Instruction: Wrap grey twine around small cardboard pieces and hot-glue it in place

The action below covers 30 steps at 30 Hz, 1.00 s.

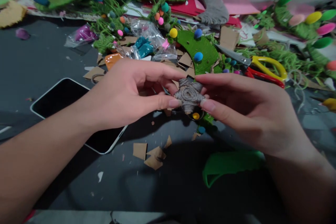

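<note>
Between both hands, above the dark table, is a small star wrapped in grey yarn [189, 94], with a coiled round in its middle. My left hand [131, 92] pinches its left points between thumb and fingers. On the opposite side my right hand [241, 108] grips the right points with thumb and forefinger. Just beneath the star a yellow bead [195, 116] shows. Behind it lies a green yarn-wrapped crescent [201, 49] with blue and yellow balls on it. Part of what is under the star is hidden by the hands.
A phone [63, 96] lies partly under my left forearm. Scissors with yellow and red handles [267, 68] rest at the right. A green plastic tool [231, 162] lies near my right wrist. Cardboard scraps [154, 157] are in front; plastic bags [147, 36] and green yarn cover the back.
</note>
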Each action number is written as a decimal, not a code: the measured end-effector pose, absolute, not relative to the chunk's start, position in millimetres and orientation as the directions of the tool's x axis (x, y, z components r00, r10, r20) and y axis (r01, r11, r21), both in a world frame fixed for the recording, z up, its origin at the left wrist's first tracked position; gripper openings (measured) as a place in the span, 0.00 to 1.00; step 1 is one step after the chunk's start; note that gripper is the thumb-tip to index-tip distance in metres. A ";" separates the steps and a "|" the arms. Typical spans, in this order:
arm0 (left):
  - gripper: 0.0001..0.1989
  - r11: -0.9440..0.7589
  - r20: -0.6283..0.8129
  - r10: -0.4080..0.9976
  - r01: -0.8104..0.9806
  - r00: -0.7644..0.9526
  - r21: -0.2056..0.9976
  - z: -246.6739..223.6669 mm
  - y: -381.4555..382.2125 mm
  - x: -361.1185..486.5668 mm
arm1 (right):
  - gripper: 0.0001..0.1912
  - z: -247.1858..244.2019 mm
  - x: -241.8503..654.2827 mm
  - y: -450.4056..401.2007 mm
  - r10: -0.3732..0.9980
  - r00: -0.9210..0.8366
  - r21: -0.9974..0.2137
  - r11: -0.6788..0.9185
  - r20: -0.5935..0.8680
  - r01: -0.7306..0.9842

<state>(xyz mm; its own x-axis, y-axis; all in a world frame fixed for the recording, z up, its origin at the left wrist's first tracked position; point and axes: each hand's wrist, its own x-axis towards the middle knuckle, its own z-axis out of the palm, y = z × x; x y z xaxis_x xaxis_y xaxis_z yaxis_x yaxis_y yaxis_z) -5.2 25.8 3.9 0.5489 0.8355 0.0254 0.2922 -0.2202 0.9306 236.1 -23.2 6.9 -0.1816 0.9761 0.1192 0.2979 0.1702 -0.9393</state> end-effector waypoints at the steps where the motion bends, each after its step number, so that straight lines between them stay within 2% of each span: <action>1: 0.22 -0.225 0.036 0.836 0.283 0.548 0.932 4.0 25.4 -5.2 | 0.17 6.8 235.7 -23.0 0.976 -0.183 -0.941 0.170 0.120 0.292; 8: 0.21 -0.221 0.065 0.823 0.214 0.564 0.951 1.9 23.7 -7.0 | 0.14 3.3 229.6 -25.0 0.979 -0.116 -0.920 0.197 0.166 0.338; 13: 0.20 -0.228 0.051 0.834 0.260 0.549 0.938 3.4 22.5 -5.1 | 0.12 3.0 225.7 -25.3 0.972 -0.095 -0.883 0.235 0.215 0.407; 21: 0.19 -0.265 0.084 0.821 0.247 0.565 0.932 1.5 23.8 -7.0 | 0.11 4.0 224.5 -24.9 0.973 -0.080 -0.881 0.228 0.214 0.414; 30: 0.18 -0.241 0.056 0.834 0.271 0.550 0.932 2.5 24.2 -6.6 | 0.12 4.5 223.8 -23.4 0.970 -0.077 -0.869 0.242 0.231 0.432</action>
